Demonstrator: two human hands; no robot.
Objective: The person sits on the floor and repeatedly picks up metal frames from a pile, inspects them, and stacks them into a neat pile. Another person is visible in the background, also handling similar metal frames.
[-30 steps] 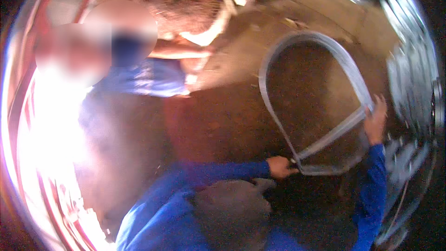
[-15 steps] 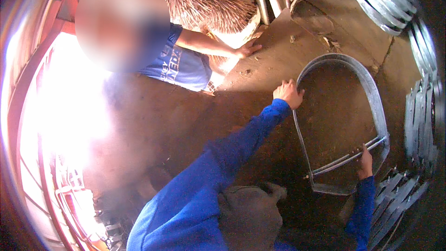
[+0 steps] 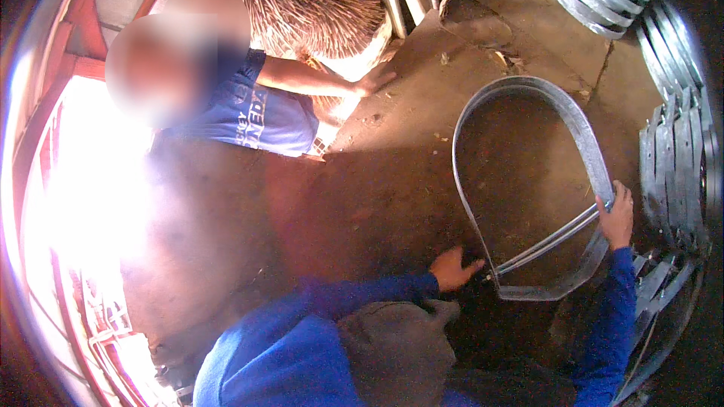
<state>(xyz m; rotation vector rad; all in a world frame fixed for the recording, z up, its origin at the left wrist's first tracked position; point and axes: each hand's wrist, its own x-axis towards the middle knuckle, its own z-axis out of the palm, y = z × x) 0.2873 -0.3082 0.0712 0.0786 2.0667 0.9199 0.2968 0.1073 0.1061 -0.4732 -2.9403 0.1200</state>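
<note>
"Since the earlier frame, the left hand (image 3: 455,269) has come from the far left side of the metal hoop (image 3: 590,147) to just beside its near left corner, and the right hand (image 3: 618,217) has gone from the cross rods (image 3: 549,243) to the hoop's right side"

"How is each grip?"

"Left is released, fingers and thumb spread, seemingly apart from the rod ends. Right is grasping the hoop near where the rods reach its right side"

"And where is the hoop?"

"Toward the right edge of the brown floor (image 3: 362,203), near the metal bands (image 3: 667,173). Whether it rests on the floor or hangs just above, I cannot tell"

"What could go wrong?"

"With one hand holding, I'd judge the hoop could swing or tip about that side. Its right side might also catch the bands, being so near them"

"Counts?"

"One hoop, two cross rods, two hands of the wearer. Four groups of bands, too overlapped to count singly. Beyond the far left, one co-worker (image 3: 260,117) and one bundle of thin brown rods (image 3: 317,7)"
</note>
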